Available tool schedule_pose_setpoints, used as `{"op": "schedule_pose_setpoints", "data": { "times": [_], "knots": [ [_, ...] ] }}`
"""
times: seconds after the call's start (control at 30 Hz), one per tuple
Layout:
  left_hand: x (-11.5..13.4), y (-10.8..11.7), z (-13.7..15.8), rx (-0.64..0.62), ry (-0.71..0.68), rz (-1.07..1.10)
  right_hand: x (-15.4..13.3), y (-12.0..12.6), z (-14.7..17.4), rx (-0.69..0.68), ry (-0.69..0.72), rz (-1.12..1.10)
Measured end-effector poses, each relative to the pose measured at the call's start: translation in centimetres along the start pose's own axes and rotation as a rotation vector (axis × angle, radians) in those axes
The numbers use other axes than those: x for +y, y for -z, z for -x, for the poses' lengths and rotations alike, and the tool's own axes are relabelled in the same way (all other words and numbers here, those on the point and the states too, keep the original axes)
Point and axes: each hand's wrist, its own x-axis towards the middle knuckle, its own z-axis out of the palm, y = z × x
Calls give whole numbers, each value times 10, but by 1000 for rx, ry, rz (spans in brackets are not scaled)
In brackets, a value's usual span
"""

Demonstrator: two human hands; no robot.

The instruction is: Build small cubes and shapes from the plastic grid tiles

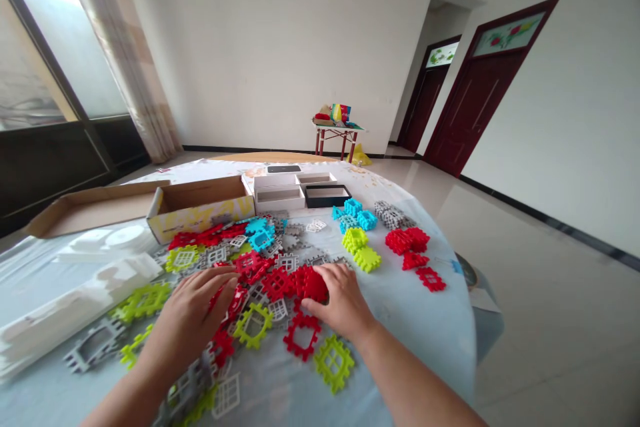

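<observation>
My right hand [343, 297] is closed around a small stack of red toothed building pieces [311, 283] at the middle of the table. On the left, my left hand [200, 303] reaches over the loose pile, its fingers bent over red pieces [233, 307]; whether it grips one is hidden. Between the hands lie a lime-green frame piece [253, 325] and a red frame piece [302, 337]. A lime-green window piece [334, 363] sits just below my right wrist. Grey pieces and white lattice inserts [227, 395] are mixed into the pile.
Sorted piles of blue [356, 215], lime-green [361, 250], grey [393, 215] and red pieces [407, 240] stand at the right. Behind are an open cardboard box [200, 213], white trays [280, 197] and a black tray [327, 196]. White foam packing [75, 307] lies left.
</observation>
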Motion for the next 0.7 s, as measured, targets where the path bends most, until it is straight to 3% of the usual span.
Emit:
{"op": "schedule_pose_setpoints", "data": {
  "times": [0.3,0.43,0.6,0.7],
  "knots": [
    [6,-4,-18,-1,116,-17,14,17,6,-104,52,-128],
    [7,-9,-14,17,143,-7,24,27,8,-174,-37,-150],
    [-3,-9,-3,3,162,14,18,30,9,-76,-136,-22],
    [-9,-10,0,23,195,14,12,26,12,-90,-142,70]
  ]
}}
